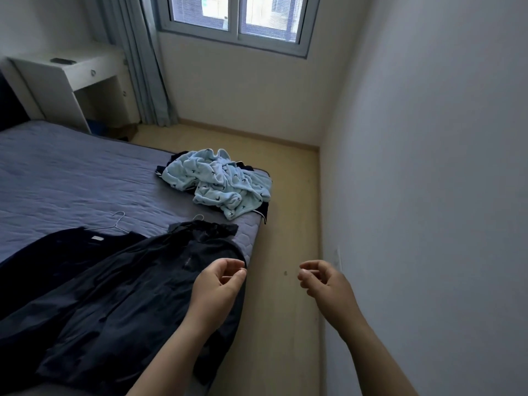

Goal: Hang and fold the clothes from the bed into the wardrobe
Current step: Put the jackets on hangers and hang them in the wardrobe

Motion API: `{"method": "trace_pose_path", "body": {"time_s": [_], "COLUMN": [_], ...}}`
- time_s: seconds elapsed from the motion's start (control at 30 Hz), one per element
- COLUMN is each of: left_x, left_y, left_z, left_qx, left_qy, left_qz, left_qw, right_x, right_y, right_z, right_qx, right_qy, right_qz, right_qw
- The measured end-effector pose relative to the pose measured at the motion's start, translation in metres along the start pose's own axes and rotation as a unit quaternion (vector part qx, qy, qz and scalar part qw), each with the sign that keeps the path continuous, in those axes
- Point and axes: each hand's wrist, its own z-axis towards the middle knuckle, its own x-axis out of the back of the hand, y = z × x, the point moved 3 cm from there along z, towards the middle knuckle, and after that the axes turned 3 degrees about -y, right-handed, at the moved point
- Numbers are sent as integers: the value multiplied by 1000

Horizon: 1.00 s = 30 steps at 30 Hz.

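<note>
Dark jacket (128, 295) lies spread at the near corner of the bed (71, 172), a hanger hook (198, 217) poking out at its collar. Left hand (217, 284) hovers over the jacket's edge, fingers loosely curled, gripping nothing. Right hand (323, 281) hangs over the floor (285, 224), loosely curled too, empty. Another dark garment (57, 252) lies just left, a wire hanger (114, 222) at its neck. Pale-blue crumpled clothes (217, 181) sit at the bed's far corner.
</note>
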Motion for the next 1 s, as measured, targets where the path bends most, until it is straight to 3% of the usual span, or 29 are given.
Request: {"method": "trace_pose_path", "body": {"time_s": [0.33, 0.57, 1.0], "left_x": [-50, -83, -50], "left_y": [11, 21, -22], "left_z": [123, 197, 343], "left_qx": [32, 59, 126], "left_qy": [41, 110, 209], "left_qz": [30, 17, -19], "left_qw": [998, 992, 969], "right_x": [28, 51, -25], "right_y": [16, 7, -6], "right_z": [157, 288, 455], "right_qx": [-2, 38, 41], "right_qy": [-55, -126, -230], "right_qz": [5, -39, -97], "right_qw": [998, 990, 967]}}
